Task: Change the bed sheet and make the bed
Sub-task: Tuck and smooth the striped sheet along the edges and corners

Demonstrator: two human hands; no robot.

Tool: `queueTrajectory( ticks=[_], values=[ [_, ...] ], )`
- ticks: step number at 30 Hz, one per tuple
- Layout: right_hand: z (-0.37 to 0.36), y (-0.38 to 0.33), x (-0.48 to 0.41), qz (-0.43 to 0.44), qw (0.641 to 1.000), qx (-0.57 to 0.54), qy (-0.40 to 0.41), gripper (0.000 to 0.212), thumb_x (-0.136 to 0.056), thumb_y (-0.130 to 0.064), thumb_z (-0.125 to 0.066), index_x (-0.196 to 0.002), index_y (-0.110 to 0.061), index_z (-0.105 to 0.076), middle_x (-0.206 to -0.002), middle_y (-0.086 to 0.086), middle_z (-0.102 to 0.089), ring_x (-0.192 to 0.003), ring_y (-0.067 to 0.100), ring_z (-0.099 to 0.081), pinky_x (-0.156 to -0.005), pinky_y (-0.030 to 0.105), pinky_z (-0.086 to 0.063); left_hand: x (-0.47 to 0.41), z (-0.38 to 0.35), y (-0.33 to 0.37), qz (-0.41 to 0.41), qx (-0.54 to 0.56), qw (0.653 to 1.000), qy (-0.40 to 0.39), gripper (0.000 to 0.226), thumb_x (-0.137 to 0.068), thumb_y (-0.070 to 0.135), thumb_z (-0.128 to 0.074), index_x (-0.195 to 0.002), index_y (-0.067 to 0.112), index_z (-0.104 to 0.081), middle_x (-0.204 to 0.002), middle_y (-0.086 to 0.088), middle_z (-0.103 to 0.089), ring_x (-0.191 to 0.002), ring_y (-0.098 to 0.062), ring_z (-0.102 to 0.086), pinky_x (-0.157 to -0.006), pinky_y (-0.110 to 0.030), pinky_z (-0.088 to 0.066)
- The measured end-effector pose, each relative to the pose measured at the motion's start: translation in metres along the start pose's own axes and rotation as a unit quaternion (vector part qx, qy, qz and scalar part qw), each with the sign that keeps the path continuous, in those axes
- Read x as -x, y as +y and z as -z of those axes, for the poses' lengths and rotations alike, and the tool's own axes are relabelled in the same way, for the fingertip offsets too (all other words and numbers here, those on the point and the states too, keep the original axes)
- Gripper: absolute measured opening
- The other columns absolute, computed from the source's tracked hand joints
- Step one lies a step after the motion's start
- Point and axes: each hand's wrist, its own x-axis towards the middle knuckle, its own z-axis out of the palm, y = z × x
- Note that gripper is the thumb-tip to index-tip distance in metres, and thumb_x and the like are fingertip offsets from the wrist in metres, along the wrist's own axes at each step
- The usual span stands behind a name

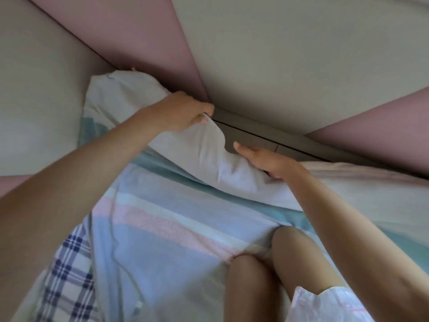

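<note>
A white pillow [204,156] lies across the head of the bed against the padded headboard [255,73]. My left hand [183,110] grips its upper edge between curled fingers and thumb and lifts that edge a little. My right hand [267,161] lies flat with straight fingers on the pillow's right part, pressing it down. Below the pillow spreads a striped sheet [162,231] in pale blue, pink and teal. My bare knees [274,259] rest on that sheet.
A pink pillow or cover [362,175] lies to the right of the white one. A blue-checked cloth [69,270] sits at the lower left. Pink and beige padded panels [37,101] enclose the bed corner. A thin white cable [116,247] runs over the sheet.
</note>
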Motion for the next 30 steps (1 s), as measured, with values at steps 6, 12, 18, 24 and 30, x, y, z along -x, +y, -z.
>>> queueTrajectory(
  ticks=[6, 12, 18, 24, 30],
  values=[
    [-0.003, 0.0, 0.009, 0.041, 0.997, 0.03, -0.051, 0.054, -0.085, -0.061, -0.053, -0.1, -0.011, -0.065, -0.096, 0.003, -0.07, -0.089, 0.016, -0.064, -0.087, 0.033, -0.048, -0.017, -0.034, -0.008, 0.038, -0.024, 0.993, -0.113, 0.022, -0.102, 0.028, -0.031, -0.092, 0.022, -0.05, -0.11, -0.004, -0.061, -0.101, -0.024, -0.053, -0.096, -0.035, -0.032],
    [-0.006, 0.013, -0.003, 0.023, 0.986, -0.163, -0.02, 0.023, -0.092, -0.035, -0.061, -0.077, -0.017, -0.063, -0.08, 0.001, -0.068, -0.079, 0.02, -0.065, -0.084, 0.036, -0.052, -0.024, -0.03, -0.015, 0.14, -0.027, 0.973, -0.183, 0.044, -0.102, 0.039, -0.032, -0.122, 0.006, -0.056, -0.124, -0.016, -0.057, -0.109, -0.032, -0.053, -0.089, -0.035, -0.038],
    [-0.003, -0.01, -0.014, -0.016, 0.998, 0.017, -0.056, 0.022, -0.092, -0.037, -0.059, -0.075, -0.023, -0.058, -0.09, 0.001, -0.063, -0.094, 0.021, -0.059, -0.087, 0.032, -0.045, -0.015, -0.036, -0.021, 0.183, 0.011, 0.954, -0.238, 0.044, -0.099, 0.042, -0.041, -0.115, 0.006, -0.061, -0.114, -0.012, -0.061, -0.097, -0.026, -0.056, -0.087, -0.033, -0.043],
    [-0.045, -0.077, -0.007, 0.186, 0.888, 0.404, 0.114, 0.031, -0.09, -0.013, -0.048, -0.12, -0.009, -0.053, -0.124, 0.014, -0.052, -0.116, 0.032, -0.05, -0.089, 0.034, -0.04, -0.004, -0.035, -0.026, 0.195, 0.024, 0.955, -0.224, 0.03, -0.095, 0.035, -0.047, -0.091, 0.01, -0.063, -0.092, -0.007, -0.063, -0.077, -0.021, -0.055, -0.069, -0.03, -0.042],
    [-0.11, -0.12, -0.011, 0.147, 0.91, 0.38, 0.075, 0.11, -0.074, -0.066, -0.066, -0.146, 0.003, -0.019, -0.141, 0.017, -0.038, -0.126, 0.027, -0.043, -0.097, 0.029, -0.039, 0.003, -0.035, -0.027, 0.201, 0.044, 0.952, -0.226, 0.022, -0.092, 0.018, -0.046, -0.074, 0.014, -0.059, -0.077, -0.002, -0.059, -0.072, -0.021, -0.055, -0.066, -0.031, -0.044]
  ],
)
